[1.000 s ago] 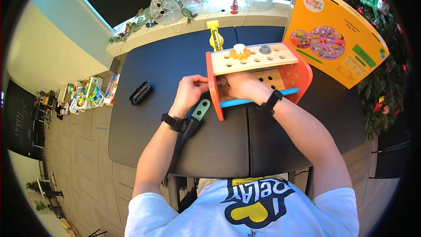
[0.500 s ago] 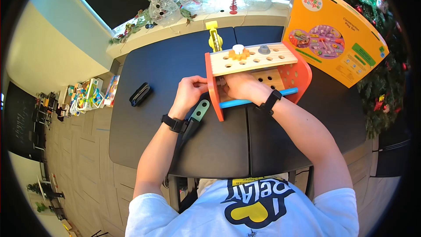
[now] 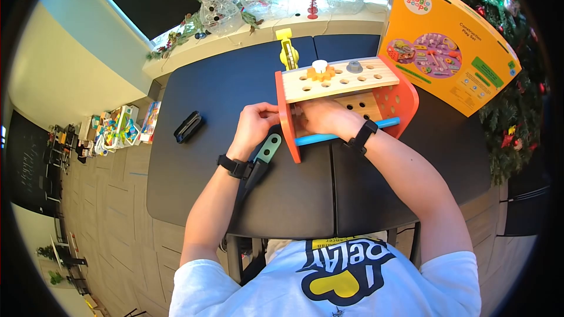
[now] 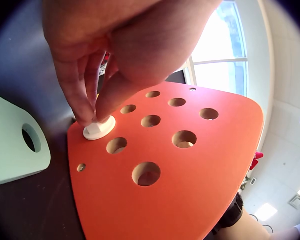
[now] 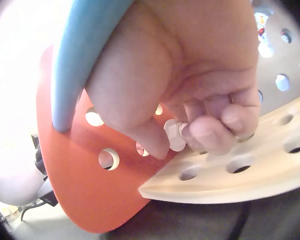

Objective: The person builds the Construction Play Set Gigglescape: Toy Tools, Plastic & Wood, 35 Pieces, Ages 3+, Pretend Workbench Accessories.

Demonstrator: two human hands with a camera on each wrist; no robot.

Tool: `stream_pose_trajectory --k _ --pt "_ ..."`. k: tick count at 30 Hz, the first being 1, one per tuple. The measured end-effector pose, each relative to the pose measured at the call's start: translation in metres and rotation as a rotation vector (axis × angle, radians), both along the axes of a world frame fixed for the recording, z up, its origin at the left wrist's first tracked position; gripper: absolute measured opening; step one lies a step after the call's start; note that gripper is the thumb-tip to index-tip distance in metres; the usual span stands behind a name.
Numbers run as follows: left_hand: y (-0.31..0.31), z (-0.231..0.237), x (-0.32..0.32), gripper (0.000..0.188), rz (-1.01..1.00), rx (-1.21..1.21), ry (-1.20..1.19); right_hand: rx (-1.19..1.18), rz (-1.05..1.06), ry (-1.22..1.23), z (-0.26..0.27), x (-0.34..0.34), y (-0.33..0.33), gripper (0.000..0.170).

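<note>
A toy workbench (image 3: 335, 85) of light wood with red side panels stands on the table. From outside its left panel (image 4: 205, 165), my left hand (image 3: 255, 122) pinches the white head of a toy bolt (image 4: 99, 129) that sits flat against a hole. Between the shelves my right hand (image 3: 326, 116) reaches in from the front, over the blue bar (image 5: 80, 60). Its thumb and curled fingers hold a small white plastic piece (image 5: 176, 135) at the panel's inner face; the fingers partly hide it. A green-handled toy saw (image 3: 269, 148) lies beside my left wrist.
An orange gear with a white bolt (image 3: 319, 70) and a grey piece (image 3: 354, 66) sit on the top shelf. A yellow toy tool (image 3: 288, 53) stands behind. A black case (image 3: 188, 126) lies left; an orange box (image 3: 449, 41) stands at the back right.
</note>
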State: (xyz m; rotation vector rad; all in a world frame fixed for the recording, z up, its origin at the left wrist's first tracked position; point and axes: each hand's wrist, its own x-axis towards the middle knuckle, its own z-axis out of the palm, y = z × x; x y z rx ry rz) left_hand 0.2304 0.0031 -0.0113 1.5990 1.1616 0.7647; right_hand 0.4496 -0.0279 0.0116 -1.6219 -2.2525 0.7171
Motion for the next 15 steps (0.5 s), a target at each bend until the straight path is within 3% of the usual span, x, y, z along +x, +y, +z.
stream_pose_trajectory --k 6,9,12,15 --pt "0.001 -0.001 -0.001 0.021 -0.014 0.006 0.004 0.058 -0.006 0.036 0.024 0.001 -0.011 0.04" --pt "0.003 -0.004 -0.002 0.021 -0.014 -0.001 -0.004 0.102 0.011 0.056 0.009 0.002 -0.005 0.041" --pt "0.002 -0.003 -0.001 0.022 -0.009 -0.007 -0.005 -0.001 0.037 0.0 -0.012 0.001 0.005 0.035" --pt "-0.001 0.0 0.0 0.022 -0.004 -0.011 0.007 0.001 0.02 -0.004 -0.001 0.001 0.0 0.034"
